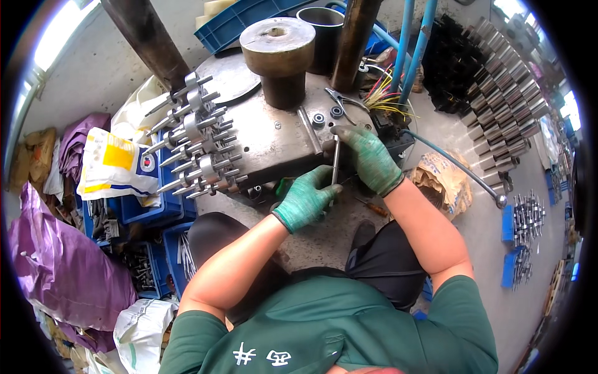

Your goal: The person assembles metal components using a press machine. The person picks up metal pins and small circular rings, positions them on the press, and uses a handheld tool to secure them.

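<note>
A slim metal rod [336, 161] stands almost upright between my gloved hands, in front of the machine's steel table [268, 134]. My left hand [305, 198], in a green glove, is closed round its lower part. At the upper end, the curled fingers of my right hand [374, 161] pinch the rod's tip. Just beyond, two small bearings [319, 119] and a thicker steel pin [309, 131] lie on the table. Pliers [347, 107] rest behind them. Several shafts with metal rotor cores [199, 134] are stacked along the table's left side.
A heavy round press head [278, 47] rises mid-table, near steel columns [355, 43]. Yellow and red wires [385, 98] and a ball-ended lever [461, 165] are at the right. Blue crates [159, 209] and a purple sack [65, 262] stand left. Metal cylinders [507, 87] are stacked far right.
</note>
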### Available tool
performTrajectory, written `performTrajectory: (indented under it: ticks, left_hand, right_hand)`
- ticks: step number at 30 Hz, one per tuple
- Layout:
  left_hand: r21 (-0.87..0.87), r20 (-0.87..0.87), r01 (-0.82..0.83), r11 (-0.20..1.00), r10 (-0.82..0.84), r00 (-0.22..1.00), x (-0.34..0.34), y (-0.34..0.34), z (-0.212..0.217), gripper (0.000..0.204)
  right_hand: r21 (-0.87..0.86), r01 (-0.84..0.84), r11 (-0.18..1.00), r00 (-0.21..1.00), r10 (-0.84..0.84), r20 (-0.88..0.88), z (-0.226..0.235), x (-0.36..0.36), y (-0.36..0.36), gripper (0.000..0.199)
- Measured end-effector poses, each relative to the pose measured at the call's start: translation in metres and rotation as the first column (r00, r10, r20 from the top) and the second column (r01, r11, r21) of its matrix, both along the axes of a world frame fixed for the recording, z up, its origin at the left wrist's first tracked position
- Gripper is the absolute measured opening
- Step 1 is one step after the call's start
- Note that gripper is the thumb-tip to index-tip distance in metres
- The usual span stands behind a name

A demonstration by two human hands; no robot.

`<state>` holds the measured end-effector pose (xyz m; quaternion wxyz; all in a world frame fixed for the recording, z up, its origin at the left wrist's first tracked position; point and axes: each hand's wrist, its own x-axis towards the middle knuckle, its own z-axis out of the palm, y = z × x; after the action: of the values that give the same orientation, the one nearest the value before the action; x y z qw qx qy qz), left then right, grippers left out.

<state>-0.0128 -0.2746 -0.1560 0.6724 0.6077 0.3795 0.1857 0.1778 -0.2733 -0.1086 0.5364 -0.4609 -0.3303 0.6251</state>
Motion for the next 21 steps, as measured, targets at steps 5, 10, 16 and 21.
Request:
performTrajectory:
  ticks: [5,10,16,21]
  left_hand:
    - [-0.011,0.029,-0.009,1.0,0.009,1.0,0.001,0.001,-0.002,0.037]
    - [0.092,0.083,-0.033,0.995,0.025,0.996,0.002,0.0,-0.017,0.036]
    - [0.106,0.111,-0.09,0.99,0.078,0.991,0.001,0.0,-0.014,0.038]
    - [0.142,0.095,-0.12,0.983,0.107,0.99,-0.006,0.004,-0.009,0.038]
  right_hand:
    - [0.048,-0.001,0.999,0.998,0.004,-0.067,-0.003,-0.002,-0.003,0.032]
    - [0.068,0.017,0.998,0.995,-0.024,0.099,-0.003,-0.003,-0.004,0.032]
    - [-0.002,-0.051,0.999,0.999,0.051,-0.014,-0.001,-0.008,-0.004,0.038]
    - [-0.012,-0.128,0.992,0.991,0.127,-0.047,-0.005,-0.017,-0.007,0.038]
